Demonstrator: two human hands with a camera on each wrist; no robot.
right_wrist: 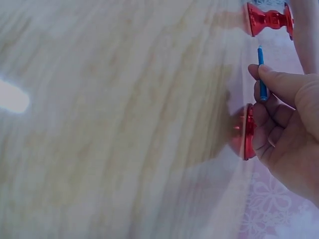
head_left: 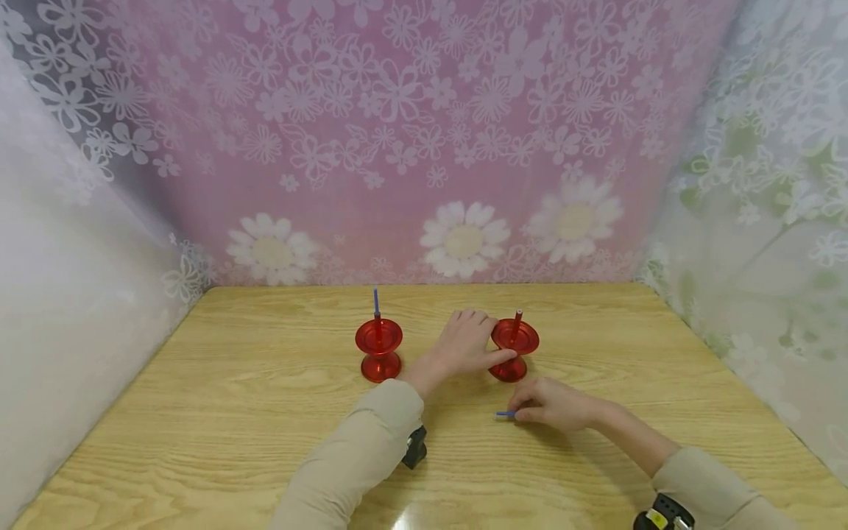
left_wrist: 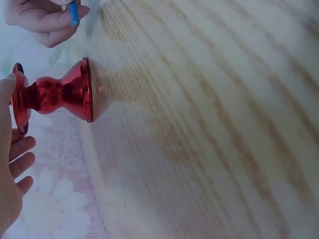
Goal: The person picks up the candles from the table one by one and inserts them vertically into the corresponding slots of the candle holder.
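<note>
My left hand [head_left: 464, 344] is at the right-hand red candle holder [head_left: 515, 337], with its thumb across the near side of the dish and its fingers at the left rim. This holder stands upright, its red centre tube [head_left: 518, 322] with nothing blue on top. Just in front of it, my right hand [head_left: 555, 405] pinches a thin blue candle [right_wrist: 261, 74] between thumb and fingertips. The candle's pale tip points away from the palm in the right wrist view. To the left stands a matching red candle holder [head_left: 379, 337] with a blue candle [head_left: 375, 300] upright in its tube.
The wood-grain table [head_left: 265, 412] carries both holders near its middle. Behind it hangs a pink flowered curtain [head_left: 397, 147], and pale flowered sheets close in the left and right sides. Each sleeve has a black wrist device [head_left: 665, 513].
</note>
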